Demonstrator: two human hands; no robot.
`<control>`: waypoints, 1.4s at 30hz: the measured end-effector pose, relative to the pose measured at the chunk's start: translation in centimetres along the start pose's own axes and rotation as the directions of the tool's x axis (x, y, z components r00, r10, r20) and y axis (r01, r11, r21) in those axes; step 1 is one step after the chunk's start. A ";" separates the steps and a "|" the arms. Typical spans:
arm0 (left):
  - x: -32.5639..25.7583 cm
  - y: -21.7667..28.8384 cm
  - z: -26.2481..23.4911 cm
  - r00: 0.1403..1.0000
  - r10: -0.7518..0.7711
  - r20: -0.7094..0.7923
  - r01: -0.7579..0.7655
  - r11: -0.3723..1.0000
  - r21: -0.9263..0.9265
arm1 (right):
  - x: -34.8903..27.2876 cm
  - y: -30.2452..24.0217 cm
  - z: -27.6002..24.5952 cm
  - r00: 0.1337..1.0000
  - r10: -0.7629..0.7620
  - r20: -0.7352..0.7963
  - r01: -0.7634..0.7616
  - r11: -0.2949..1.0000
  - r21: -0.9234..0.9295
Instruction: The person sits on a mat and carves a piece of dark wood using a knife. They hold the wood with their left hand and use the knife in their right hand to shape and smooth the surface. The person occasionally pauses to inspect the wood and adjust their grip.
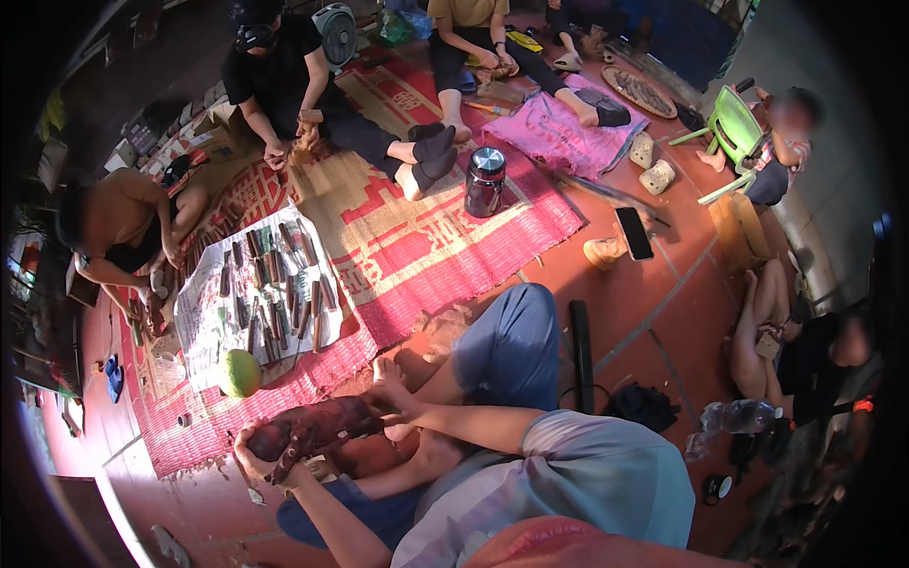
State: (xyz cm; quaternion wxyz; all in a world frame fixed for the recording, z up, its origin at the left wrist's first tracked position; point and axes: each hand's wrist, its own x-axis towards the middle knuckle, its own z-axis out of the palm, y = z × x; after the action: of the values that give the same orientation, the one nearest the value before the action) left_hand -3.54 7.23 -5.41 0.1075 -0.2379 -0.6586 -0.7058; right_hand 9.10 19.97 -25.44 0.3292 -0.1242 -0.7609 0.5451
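A dark reddish-brown carved piece (327,424), seemingly wood with a knobbly surface, lies across my lap. My left hand (254,456) is closed around its left end, the fingers curled over the rounded tip. At the opposite end, my right hand (402,409) is closed close against the carving. Whatever its fingers grip is too small and shaded to name. Beneath the carving is another smooth reddish-brown surface (374,454), partly covered by my arm and leg. A green round fruit (240,373) sits just beyond my left hand.
Dark wooden sticks (275,275) lie in rows on a white sheet (204,327) over a red-and-tan mat (398,246). A dark jar with a metal lid (485,182) stands farther off. A phone (634,234) leans right. Several people sit around, one holding a mallet (311,115).
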 end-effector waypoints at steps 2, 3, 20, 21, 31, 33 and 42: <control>0.1 -0.5 -0.5 0.992 -0.125 -0.017 0.121 0.982 -0.143 | -1.1 0.0 -1.1 0.989 -0.098 0.112 0.094 0.995 0.044; 0.1 -0.8 -0.6 0.999 -0.034 0.011 0.034 0.998 -0.047 | -1.4 -0.4 -1.4 0.985 -0.007 0.175 -0.003 0.998 0.061; 0.1 -0.7 -0.3 0.995 0.081 0.065 -0.088 0.989 0.121 | -1.4 -2.4 -1.6 0.982 0.170 0.078 -0.169 0.985 -0.026; 0.0 -0.7 -0.4 0.997 0.051 0.063 -0.057 0.994 0.096 | -1.0 -1.4 -0.5 0.983 0.179 -0.041 -0.181 0.982 -0.057; 0.1 -0.6 -0.5 0.996 0.056 0.065 -0.065 0.987 0.145 | 0.0 0.0 -0.3 0.992 0.124 -0.025 -0.118 0.979 0.169; 0.2 -1.1 -0.7 0.992 0.103 0.079 -0.112 0.985 0.130 | -0.4 0.4 -0.2 0.998 -0.017 -0.061 0.022 0.996 0.086; 0.3 -0.6 -0.3 0.974 0.190 0.123 -0.208 0.966 0.152 | -2.2 4.3 0.0 0.981 0.018 -0.192 -0.026 0.999 -0.042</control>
State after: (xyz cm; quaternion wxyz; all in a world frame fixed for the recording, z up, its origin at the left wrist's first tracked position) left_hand -4.12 7.04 -5.79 0.1614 -0.3309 -0.6921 -0.6209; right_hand 10.06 20.37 -30.16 0.3919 -0.1917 -0.7362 0.5174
